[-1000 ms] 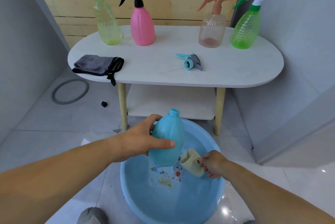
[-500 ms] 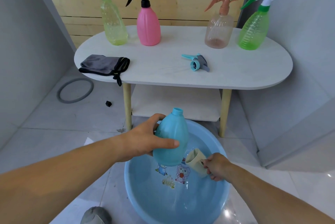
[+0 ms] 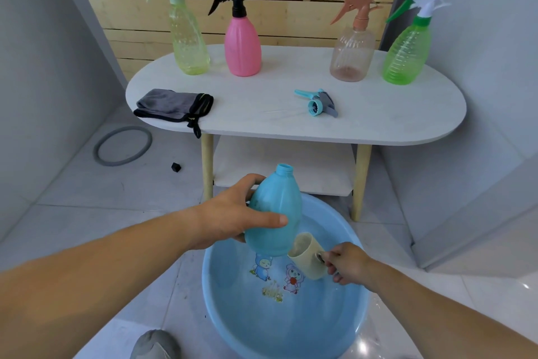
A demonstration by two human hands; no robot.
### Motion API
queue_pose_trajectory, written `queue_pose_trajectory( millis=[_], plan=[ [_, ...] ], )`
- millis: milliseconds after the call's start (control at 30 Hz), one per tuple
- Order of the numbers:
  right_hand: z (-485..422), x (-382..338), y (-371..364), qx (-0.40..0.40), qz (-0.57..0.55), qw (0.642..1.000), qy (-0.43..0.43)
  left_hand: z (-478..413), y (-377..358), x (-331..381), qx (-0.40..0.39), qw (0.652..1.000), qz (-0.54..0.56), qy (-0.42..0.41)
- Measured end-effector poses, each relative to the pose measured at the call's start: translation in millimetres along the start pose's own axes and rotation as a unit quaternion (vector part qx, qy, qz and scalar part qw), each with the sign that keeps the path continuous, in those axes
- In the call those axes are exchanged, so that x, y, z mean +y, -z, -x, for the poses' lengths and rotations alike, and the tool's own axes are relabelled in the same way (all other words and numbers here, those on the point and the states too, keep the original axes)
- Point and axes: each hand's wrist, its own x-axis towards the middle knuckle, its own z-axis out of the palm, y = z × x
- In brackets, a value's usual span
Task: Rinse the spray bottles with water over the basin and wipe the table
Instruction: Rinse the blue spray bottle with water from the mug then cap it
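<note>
Left hand (image 3: pixel 233 222) gripping uncapped blue bottle (image 3: pixel 276 213), right hand (image 3: pixel 346 262) holding beige cup (image 3: pixel 307 255) by its handle, over basin (image 3: pixel 291 329), cartoon print (image 3: pixel 263 264) lettering unreadable

Bright, soft, even light fills the scene, with only a faint shadow under the table (image 3: pixel 262 117) on its lower shelf (image 3: pixel 279 160). Small white glare spots sit on the glossy floor tiles (image 3: pixel 489 283) at the lower right. The wide-angle lens bows the grey walls (image 3: pixel 37 67) outward and swells the forearms (image 3: pixel 87 286) along the bottom edge. Detail is slightly soft and smeared throughout, most at the corners.
</note>
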Motion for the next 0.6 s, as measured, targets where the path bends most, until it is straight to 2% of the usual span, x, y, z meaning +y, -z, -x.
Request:
queue_pose_trajectory(
  millis=[367,600],
  plan=[
    [87,-70,28,0.015,-0.023,0.982,0.188,25,35,29,0.035,0.996,-0.059,-0.056],
    [159,-111,62,0.072,-0.038,0.960,0.267,43,48,35,0.057,0.994,-0.056,-0.072]
  ],
)
